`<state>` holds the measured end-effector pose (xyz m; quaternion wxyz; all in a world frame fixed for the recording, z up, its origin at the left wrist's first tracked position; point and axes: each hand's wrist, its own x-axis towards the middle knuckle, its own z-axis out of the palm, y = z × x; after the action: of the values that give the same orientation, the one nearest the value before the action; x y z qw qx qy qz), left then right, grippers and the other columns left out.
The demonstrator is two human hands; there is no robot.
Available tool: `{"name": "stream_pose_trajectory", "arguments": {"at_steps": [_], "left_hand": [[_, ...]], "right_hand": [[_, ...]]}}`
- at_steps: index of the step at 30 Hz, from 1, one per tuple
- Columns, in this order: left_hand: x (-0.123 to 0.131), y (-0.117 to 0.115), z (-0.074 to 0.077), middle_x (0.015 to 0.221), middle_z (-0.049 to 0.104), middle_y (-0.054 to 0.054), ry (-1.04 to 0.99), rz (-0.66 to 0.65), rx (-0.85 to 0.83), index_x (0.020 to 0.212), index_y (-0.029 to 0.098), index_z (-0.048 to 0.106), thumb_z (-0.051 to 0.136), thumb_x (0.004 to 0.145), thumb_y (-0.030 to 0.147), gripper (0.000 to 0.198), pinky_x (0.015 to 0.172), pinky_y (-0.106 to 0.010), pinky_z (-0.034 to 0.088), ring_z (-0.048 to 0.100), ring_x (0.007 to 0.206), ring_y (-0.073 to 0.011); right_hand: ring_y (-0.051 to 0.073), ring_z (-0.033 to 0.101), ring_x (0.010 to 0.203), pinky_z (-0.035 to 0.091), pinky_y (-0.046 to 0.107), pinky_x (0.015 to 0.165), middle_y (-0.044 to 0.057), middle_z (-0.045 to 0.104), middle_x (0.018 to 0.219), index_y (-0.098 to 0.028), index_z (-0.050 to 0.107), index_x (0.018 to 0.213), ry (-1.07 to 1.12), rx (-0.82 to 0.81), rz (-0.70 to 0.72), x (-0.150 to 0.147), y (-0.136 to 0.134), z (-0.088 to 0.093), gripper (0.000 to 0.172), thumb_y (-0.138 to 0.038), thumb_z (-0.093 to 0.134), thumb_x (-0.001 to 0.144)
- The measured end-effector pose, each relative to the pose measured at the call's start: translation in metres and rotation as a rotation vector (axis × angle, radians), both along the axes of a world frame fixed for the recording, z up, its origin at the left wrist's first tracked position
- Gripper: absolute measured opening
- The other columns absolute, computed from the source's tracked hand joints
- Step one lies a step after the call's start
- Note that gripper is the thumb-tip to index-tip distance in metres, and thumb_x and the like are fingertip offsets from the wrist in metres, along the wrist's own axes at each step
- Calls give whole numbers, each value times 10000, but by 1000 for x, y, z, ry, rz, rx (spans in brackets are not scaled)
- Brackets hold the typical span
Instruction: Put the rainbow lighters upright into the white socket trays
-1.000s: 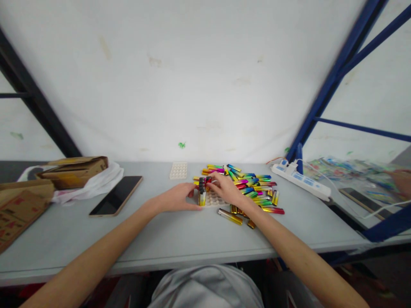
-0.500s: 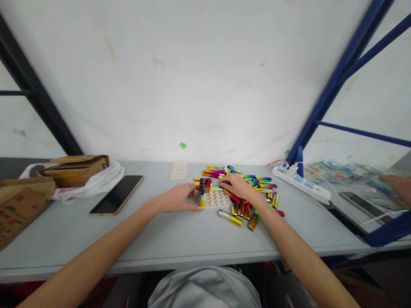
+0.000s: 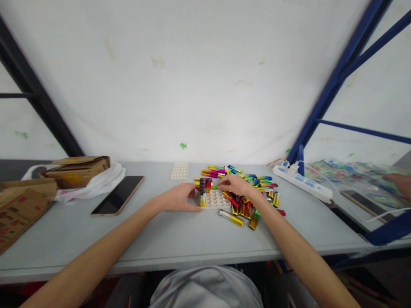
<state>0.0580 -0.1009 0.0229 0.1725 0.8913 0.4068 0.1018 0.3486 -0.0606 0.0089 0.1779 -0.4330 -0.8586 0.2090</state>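
Observation:
A white tray with rows of round holes lies on the table in front of me. Shiny lighters with black tops stand upright in its left end. My left hand is curved around that end, thumb at the near side and fingers behind, steadying the tray. Beyond the tray's far edge, my right hand has its fingertips pinched on a lighter with a green end, mostly hidden by the fingers. Under and around the right wrist spreads a pile of metallic coloured lighters. A yellow lighter lies closer to me.
A second holed tray lies near the wall. On the left are a phone, a white plastic bag and cardboard boxes. A power strip runs along the right, beside a blue frame post. Another person's hand shows far right.
My right hand has shifted slightly left, its fingertips now at the green-ended lighter by the tray. My left hand stays at the tray's left end.

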Motion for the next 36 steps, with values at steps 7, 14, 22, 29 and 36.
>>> {"name": "stream_pose_trajectory", "arguments": {"at_steps": [7,14,22,29,36], "left_hand": [[-1,-2,1,955,716,-68,-7,2,6,1027,174,658,749,736,640,556,746,-330,474,667,842,-275],[-1,-2,2,984,709,-79,2,-8,-8,1041,169,644,742,753,645,565,769,-329,478,662,863,-271],[-2,-1,0,990,711,-83,1,-15,1,1012,177,644,727,754,685,576,762,-332,478,656,863,-273],[-1,-2,1,967,720,-76,-21,-2,-7,1048,178,656,747,737,668,587,758,-332,479,655,845,-267],[-1,-3,1,974,719,-79,-23,6,-6,1033,177,656,755,730,653,573,771,-339,479,660,862,-277]], "right_hand": [[216,678,859,496,347,843,83,762,945,-177,713,1089,167,249,-146,-8,-14,4,231,-317,533,1055],[156,526,666,437,282,666,-32,550,677,-207,629,820,627,158,-279,-16,-14,13,432,-629,686,891],[133,523,618,505,261,611,-69,518,697,-277,495,989,1072,-251,-122,-31,-28,18,505,-730,676,860],[95,173,492,131,238,449,-83,257,609,-242,465,773,1002,-412,-213,-42,-38,15,612,-842,522,883],[126,189,474,190,292,462,-52,238,529,-263,338,618,847,-307,-381,-46,-40,13,585,-719,376,982]]}}
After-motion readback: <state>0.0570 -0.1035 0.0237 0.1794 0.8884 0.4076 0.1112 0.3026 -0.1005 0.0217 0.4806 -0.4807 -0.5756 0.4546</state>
